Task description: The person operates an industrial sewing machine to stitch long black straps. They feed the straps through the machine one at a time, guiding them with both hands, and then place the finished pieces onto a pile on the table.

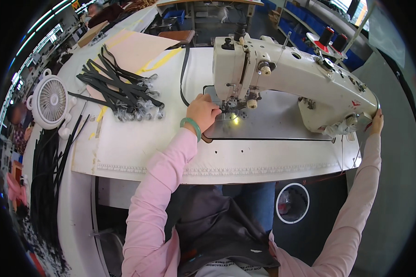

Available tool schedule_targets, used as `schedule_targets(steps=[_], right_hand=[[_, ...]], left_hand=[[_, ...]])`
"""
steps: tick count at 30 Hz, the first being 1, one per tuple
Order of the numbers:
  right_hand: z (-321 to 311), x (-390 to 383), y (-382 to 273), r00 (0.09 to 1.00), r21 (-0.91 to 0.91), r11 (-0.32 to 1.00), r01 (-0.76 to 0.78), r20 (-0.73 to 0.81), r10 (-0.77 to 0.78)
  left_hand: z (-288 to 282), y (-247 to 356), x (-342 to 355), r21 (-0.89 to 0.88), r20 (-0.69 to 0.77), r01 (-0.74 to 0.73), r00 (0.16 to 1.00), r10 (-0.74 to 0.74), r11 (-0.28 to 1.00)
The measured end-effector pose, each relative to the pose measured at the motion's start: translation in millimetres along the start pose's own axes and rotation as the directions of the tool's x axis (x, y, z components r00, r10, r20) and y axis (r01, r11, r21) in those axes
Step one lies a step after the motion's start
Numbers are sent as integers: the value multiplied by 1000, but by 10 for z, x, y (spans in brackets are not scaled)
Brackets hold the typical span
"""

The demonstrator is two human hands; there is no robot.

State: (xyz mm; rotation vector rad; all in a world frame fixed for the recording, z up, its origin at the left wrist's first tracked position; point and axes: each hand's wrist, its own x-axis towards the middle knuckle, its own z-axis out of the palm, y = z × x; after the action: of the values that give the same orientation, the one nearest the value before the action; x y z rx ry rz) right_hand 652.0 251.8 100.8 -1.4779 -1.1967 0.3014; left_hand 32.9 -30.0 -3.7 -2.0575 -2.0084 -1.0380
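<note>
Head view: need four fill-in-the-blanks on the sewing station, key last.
1. The bangle by the left hand is ____ in colour.
2. Compared with the left hand, the right hand is ____ from the sewing machine's light spot.
3. The white fan stands to the ____ of the heaped black straps.
4. Both sleeves are ____.
Missing words: green; farther; left; pink.

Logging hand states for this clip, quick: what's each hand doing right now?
Left hand: closed, seemingly pinching the black strap.
Right hand: against the right end of the sewing machine; fingers partly hidden, so open or closed cannot be told.
</note>
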Motion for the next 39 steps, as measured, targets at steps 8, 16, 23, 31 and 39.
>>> schedule_targets(steps=[8,16,23,31,39], right_hand=[[21,-277,400,993,88,991,-103,63,98],[111,-64,-269,933,-264,900,347,3,-359],[131,-76,97,998,-91,996,-9,57,15],[-50,62,229,997,-179,983,49,60,-39],[300,-478,-51,992,-70,993,-92,83,98]], left_hand=[[-4,-5,9,27,8,6,1000,-6,1000],[-3,-23,13,47,13,7,1000,-8,999],[-23,-77,-29,44,-4,16,1000,-16,999],[-191,365,-343,331,156,-199,976,154,922],[-167,633,-523,283,228,-48,973,-18,958]])
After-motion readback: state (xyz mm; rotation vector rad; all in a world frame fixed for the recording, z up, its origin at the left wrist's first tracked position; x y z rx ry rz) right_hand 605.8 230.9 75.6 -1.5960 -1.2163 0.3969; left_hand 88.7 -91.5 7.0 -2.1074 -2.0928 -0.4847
